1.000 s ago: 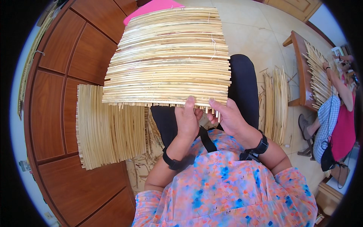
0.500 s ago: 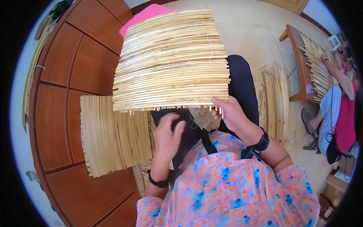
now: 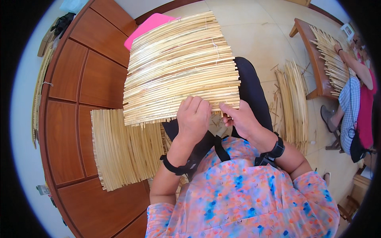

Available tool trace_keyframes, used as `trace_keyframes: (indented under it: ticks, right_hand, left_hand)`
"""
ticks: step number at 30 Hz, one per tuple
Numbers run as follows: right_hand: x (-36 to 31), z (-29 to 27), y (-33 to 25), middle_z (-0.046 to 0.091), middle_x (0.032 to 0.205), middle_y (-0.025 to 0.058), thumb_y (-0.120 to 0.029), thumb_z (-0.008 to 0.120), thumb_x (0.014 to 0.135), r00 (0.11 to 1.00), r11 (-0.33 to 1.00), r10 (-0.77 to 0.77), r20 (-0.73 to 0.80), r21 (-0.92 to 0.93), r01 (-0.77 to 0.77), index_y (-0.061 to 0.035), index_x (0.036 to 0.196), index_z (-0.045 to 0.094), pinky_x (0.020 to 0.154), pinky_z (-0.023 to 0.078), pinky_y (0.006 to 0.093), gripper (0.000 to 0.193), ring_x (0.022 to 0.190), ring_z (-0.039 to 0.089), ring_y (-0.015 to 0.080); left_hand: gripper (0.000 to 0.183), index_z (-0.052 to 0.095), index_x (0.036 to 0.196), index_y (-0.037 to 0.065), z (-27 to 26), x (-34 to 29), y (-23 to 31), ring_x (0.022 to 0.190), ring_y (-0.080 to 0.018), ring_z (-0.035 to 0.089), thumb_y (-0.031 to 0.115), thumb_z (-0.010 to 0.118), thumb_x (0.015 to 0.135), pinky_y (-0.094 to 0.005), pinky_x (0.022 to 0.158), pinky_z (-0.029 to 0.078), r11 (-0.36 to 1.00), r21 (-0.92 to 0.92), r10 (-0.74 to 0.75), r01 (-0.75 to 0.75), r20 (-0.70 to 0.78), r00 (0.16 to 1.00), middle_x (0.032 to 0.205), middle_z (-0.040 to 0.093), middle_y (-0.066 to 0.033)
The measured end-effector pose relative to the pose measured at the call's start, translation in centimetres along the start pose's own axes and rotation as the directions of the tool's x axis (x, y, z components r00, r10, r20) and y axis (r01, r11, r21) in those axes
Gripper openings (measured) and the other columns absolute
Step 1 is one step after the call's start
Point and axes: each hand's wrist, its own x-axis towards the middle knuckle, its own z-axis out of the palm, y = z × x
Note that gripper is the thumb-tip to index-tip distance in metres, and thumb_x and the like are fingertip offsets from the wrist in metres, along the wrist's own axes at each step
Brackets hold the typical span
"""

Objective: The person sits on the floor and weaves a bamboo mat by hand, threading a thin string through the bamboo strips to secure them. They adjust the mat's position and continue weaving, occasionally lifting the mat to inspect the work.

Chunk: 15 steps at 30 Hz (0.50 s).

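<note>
A pale reed mat (image 3: 180,71) fills the upper centre of the frame, its near edge above the person's lap. The right hand (image 3: 244,119) is clamped on the near right corner, thumb on top. The left hand (image 3: 193,121) is curled over the near edge just beside it; its fingertips are hidden, so whether it grips the reeds cannot be told.

The reeds lie side by side as one broad sheet, so the mat looks largely assembled. Signs of unfinished work seem to be the uneven side edges and a loose white thread (image 3: 215,47) trailing across the upper right part. A second reed mat (image 3: 125,150) stands at lower left, against the wooden cabinet (image 3: 63,119), apparently formed too. A bundle of stalks (image 3: 293,105) lies on the floor at right, seemingly not joined.
</note>
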Motion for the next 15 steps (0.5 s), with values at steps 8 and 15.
trace_keyframes:
  ticks: [8,15]
  right_hand:
    - [0.0,0.5,-0.6,0.055,0.068,-0.0004,-0.018,0.065,0.092,0.994,0.994,-0.103,0.047,-0.031,0.105,-0.0031,0.092,0.063,0.047,0.046,0.0264,0.015,0.054,0.051,0.0078]
    - [0.0,0.1,0.6,0.055,0.068,0.0003,-0.015,0.064,0.091,1.0,0.999,-0.005,-0.016,-0.046,0.004,-0.0014,0.094,0.063,0.05,0.05,0.0283,0.014,0.053,0.049,0.0078]
  left_hand:
    - [0.011,0.057,0.075,0.002,-0.2,0.7,0.5,0.066,-0.0303,0.051,0.0,0.068,0.075,-0.0392,0.057,0.043,0.995,-0.102,-0.014,-0.007,-0.205,0.979,0.074,0.052,-0.0107]
    - [0.012,0.055,0.081,-0.001,-2.5,2.6,-0.6,0.062,-0.022,0.054,0.002,0.059,0.092,-0.0303,0.054,0.042,0.913,-0.367,-0.293,0.179,-0.285,0.913,0.072,0.053,-0.0106]
